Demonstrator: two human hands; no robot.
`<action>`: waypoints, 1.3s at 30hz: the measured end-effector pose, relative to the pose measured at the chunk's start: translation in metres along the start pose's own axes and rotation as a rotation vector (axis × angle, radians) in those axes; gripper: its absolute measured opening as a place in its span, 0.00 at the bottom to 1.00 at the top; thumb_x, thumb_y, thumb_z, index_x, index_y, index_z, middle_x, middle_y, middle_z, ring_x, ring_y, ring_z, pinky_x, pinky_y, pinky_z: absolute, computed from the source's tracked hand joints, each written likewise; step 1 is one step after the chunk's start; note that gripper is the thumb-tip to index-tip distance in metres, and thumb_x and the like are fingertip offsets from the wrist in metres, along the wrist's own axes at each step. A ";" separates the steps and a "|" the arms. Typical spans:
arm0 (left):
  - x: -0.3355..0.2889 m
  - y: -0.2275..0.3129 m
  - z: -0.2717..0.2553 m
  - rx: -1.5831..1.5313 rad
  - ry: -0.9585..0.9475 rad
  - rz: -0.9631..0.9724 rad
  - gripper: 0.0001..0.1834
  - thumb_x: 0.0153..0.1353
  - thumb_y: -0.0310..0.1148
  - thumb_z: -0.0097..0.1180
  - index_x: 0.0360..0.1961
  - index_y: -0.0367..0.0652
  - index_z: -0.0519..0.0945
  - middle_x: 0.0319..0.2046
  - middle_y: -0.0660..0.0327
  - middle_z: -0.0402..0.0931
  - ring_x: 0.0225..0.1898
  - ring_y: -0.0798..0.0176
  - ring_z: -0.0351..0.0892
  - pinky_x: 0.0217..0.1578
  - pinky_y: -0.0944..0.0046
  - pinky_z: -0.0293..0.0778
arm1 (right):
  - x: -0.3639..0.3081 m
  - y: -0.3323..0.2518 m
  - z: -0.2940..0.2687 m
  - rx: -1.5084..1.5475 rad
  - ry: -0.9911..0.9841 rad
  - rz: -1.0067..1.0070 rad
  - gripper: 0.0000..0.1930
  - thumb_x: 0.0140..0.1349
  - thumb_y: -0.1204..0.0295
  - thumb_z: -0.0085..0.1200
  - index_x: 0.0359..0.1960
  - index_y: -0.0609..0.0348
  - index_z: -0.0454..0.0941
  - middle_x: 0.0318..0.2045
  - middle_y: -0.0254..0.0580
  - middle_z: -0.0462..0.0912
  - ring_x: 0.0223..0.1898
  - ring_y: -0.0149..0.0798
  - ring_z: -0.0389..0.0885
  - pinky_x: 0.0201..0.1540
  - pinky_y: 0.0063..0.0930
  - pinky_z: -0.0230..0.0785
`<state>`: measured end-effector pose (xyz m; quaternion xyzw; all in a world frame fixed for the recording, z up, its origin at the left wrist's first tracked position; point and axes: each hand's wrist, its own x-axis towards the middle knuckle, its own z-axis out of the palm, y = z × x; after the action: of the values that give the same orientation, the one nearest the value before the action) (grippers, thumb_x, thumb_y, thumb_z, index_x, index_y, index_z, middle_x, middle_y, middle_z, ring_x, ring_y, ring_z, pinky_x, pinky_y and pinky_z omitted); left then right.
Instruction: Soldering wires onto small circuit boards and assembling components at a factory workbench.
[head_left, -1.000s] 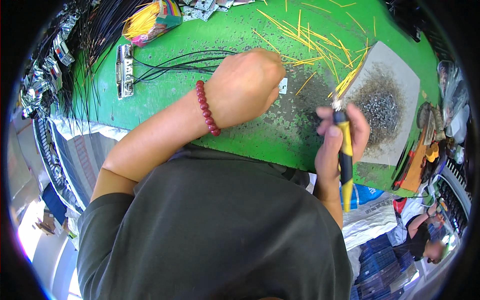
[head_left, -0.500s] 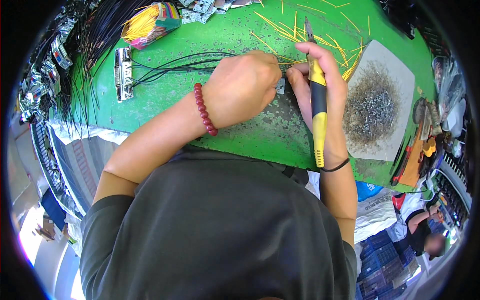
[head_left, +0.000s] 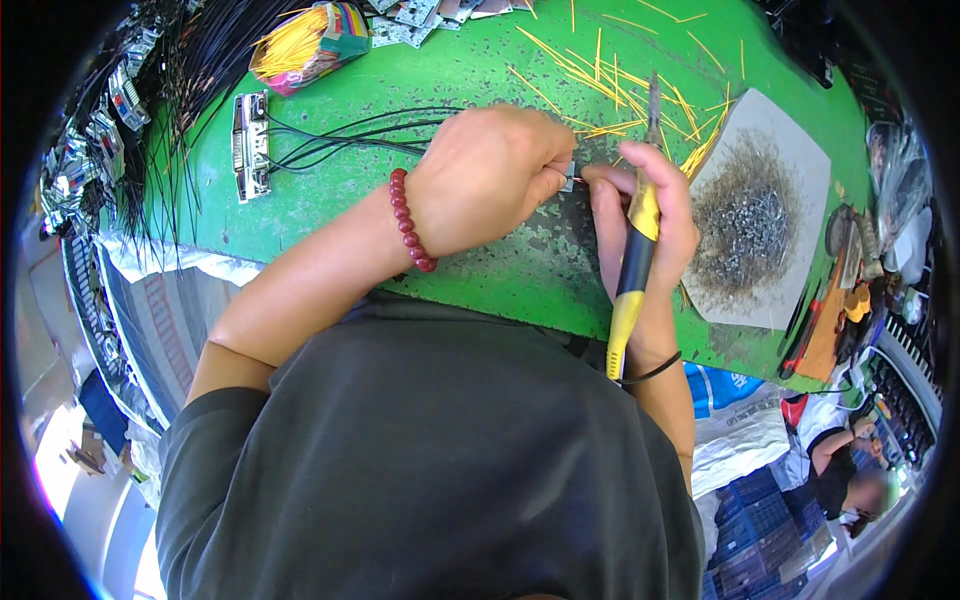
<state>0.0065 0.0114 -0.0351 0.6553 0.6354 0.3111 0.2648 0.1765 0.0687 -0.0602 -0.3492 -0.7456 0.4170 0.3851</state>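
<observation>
A flat grey slab (head_left: 805, 170), its middle heaped with dark, glinting crumbs, lay on the scuffed green worktable (head_left: 470, 75). Just left of the slab, the right hand (head_left: 675, 240) was curled around a pen-shaped yellow-and-black soldering iron (head_left: 636, 250), its metal tip pointing up and away from the person. That hand's thumb and a finger came together too; what, if anything, they pinched was too small to tell.

Farther left of the slab, the left hand (head_left: 495, 175) was curled in with its fingertips drawn together beside a small pale board (head_left: 569, 178); whether they pinched it or the wires could not be told. Several thin black wires (head_left: 370, 130) ran from beneath that hand to a silver metal housing (head_left: 250, 147), well apart from the slab on its left.

Thin yellow sticks (head_left: 560, 57) lay scattered beyond the slab's upper left, some against its edge. More yellow sticks filled a multicoloured container (head_left: 345, 35) well to the slab's left.
</observation>
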 end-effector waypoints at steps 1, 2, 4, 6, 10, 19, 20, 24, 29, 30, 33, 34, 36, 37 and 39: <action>-0.001 0.001 0.000 -0.003 0.004 -0.010 0.06 0.51 0.27 0.59 0.27 0.39 0.74 0.24 0.54 0.73 0.29 0.47 0.74 0.29 0.53 0.70 | -0.002 0.001 -0.002 0.058 -0.006 0.016 0.22 0.50 0.87 0.59 0.47 0.55 0.75 0.29 0.41 0.84 0.32 0.30 0.85 0.33 0.21 0.75; -0.002 0.001 0.000 -0.003 0.003 -0.010 0.06 0.51 0.27 0.59 0.27 0.39 0.74 0.24 0.54 0.73 0.29 0.47 0.74 0.29 0.53 0.70 | -0.003 -0.001 -0.003 0.059 -0.006 0.018 0.22 0.50 0.87 0.59 0.47 0.55 0.75 0.29 0.41 0.84 0.32 0.30 0.85 0.33 0.21 0.75; -0.002 0.002 0.000 0.005 0.015 -0.013 0.07 0.50 0.27 0.60 0.27 0.39 0.74 0.24 0.54 0.73 0.30 0.47 0.74 0.30 0.53 0.70 | -0.001 -0.005 -0.003 0.028 -0.036 -0.021 0.21 0.50 0.87 0.59 0.47 0.55 0.75 0.31 0.42 0.84 0.32 0.31 0.86 0.33 0.22 0.75; -0.002 0.001 0.001 0.013 0.016 -0.001 0.07 0.50 0.27 0.60 0.26 0.39 0.74 0.24 0.55 0.73 0.30 0.47 0.74 0.30 0.53 0.70 | 0.000 -0.005 -0.003 0.025 -0.046 -0.019 0.21 0.51 0.87 0.59 0.47 0.55 0.75 0.31 0.42 0.84 0.32 0.32 0.86 0.33 0.22 0.75; -0.002 0.000 0.001 0.035 0.014 0.017 0.07 0.49 0.27 0.60 0.26 0.40 0.74 0.25 0.55 0.74 0.30 0.48 0.74 0.30 0.53 0.70 | 0.005 -0.011 -0.002 -0.013 -0.083 -0.043 0.20 0.51 0.86 0.59 0.47 0.55 0.76 0.32 0.42 0.84 0.32 0.32 0.86 0.33 0.22 0.75; -0.004 0.000 0.000 0.024 0.018 -0.003 0.06 0.50 0.27 0.60 0.27 0.40 0.75 0.25 0.56 0.74 0.29 0.51 0.76 0.30 0.56 0.71 | 0.004 -0.013 -0.003 -0.014 -0.142 0.119 0.24 0.49 0.85 0.60 0.49 0.53 0.74 0.27 0.40 0.83 0.28 0.29 0.82 0.32 0.22 0.73; -0.004 0.000 0.000 0.024 0.016 -0.002 0.06 0.50 0.27 0.60 0.27 0.40 0.75 0.25 0.56 0.74 0.29 0.51 0.76 0.30 0.56 0.71 | 0.004 -0.012 -0.003 -0.025 -0.158 0.068 0.24 0.49 0.85 0.60 0.49 0.52 0.74 0.25 0.38 0.81 0.27 0.29 0.81 0.32 0.22 0.73; -0.005 0.000 -0.001 -0.056 0.011 -0.052 0.05 0.50 0.26 0.59 0.26 0.39 0.76 0.25 0.56 0.75 0.28 0.53 0.76 0.30 0.59 0.72 | 0.003 -0.010 -0.002 -0.012 -0.145 0.025 0.22 0.51 0.85 0.59 0.49 0.53 0.75 0.23 0.34 0.78 0.24 0.27 0.77 0.30 0.21 0.70; -0.006 -0.002 0.004 -0.016 0.041 -0.042 0.05 0.49 0.26 0.59 0.25 0.38 0.75 0.25 0.56 0.75 0.28 0.53 0.76 0.30 0.59 0.72 | -0.001 -0.011 -0.018 0.030 -0.069 0.148 0.14 0.63 0.73 0.55 0.50 0.58 0.73 0.25 0.39 0.84 0.28 0.25 0.80 0.33 0.20 0.71; -0.006 -0.002 0.005 0.008 0.048 -0.040 0.05 0.48 0.26 0.59 0.24 0.38 0.75 0.25 0.56 0.75 0.29 0.53 0.76 0.30 0.58 0.72 | -0.005 -0.012 -0.021 0.121 -0.071 0.162 0.15 0.64 0.72 0.54 0.51 0.60 0.72 0.25 0.39 0.84 0.28 0.25 0.80 0.33 0.20 0.70; -0.004 -0.003 0.007 0.038 0.046 -0.030 0.04 0.47 0.26 0.59 0.23 0.39 0.75 0.25 0.56 0.75 0.29 0.52 0.76 0.31 0.58 0.72 | -0.019 -0.014 -0.037 0.211 -0.061 0.176 0.26 0.65 0.57 0.52 0.56 0.66 0.68 0.25 0.41 0.83 0.28 0.26 0.77 0.33 0.18 0.66; -0.004 -0.003 0.007 0.048 0.041 -0.028 0.04 0.47 0.26 0.59 0.23 0.39 0.75 0.25 0.56 0.75 0.29 0.51 0.76 0.31 0.58 0.72 | -0.024 -0.015 -0.041 0.237 -0.030 0.182 0.31 0.65 0.51 0.52 0.57 0.66 0.68 0.25 0.42 0.83 0.27 0.26 0.77 0.32 0.18 0.65; -0.003 -0.002 0.007 0.058 0.045 -0.024 0.04 0.47 0.26 0.59 0.22 0.39 0.75 0.25 0.56 0.75 0.29 0.51 0.76 0.31 0.58 0.72 | -0.033 -0.015 -0.044 0.242 0.042 0.200 0.37 0.63 0.42 0.47 0.55 0.69 0.71 0.24 0.43 0.80 0.23 0.26 0.72 0.27 0.17 0.60; -0.003 -0.002 0.007 0.068 0.052 -0.019 0.04 0.46 0.25 0.58 0.22 0.39 0.75 0.25 0.56 0.76 0.29 0.51 0.76 0.31 0.57 0.72 | -0.036 -0.012 -0.043 0.262 0.097 0.150 0.37 0.64 0.42 0.44 0.52 0.71 0.72 0.23 0.43 0.78 0.20 0.24 0.68 0.22 0.16 0.55; -0.002 -0.002 0.008 0.075 0.047 -0.025 0.04 0.46 0.25 0.58 0.22 0.39 0.75 0.25 0.56 0.76 0.29 0.52 0.76 0.30 0.57 0.72 | -0.041 -0.009 -0.044 0.204 0.125 0.110 0.36 0.63 0.44 0.47 0.48 0.75 0.75 0.24 0.40 0.75 0.21 0.26 0.70 0.23 0.16 0.58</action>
<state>0.0109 0.0093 -0.0416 0.6493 0.6609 0.2987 0.2290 0.2320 0.0458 -0.0478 -0.3737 -0.6537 0.4886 0.4408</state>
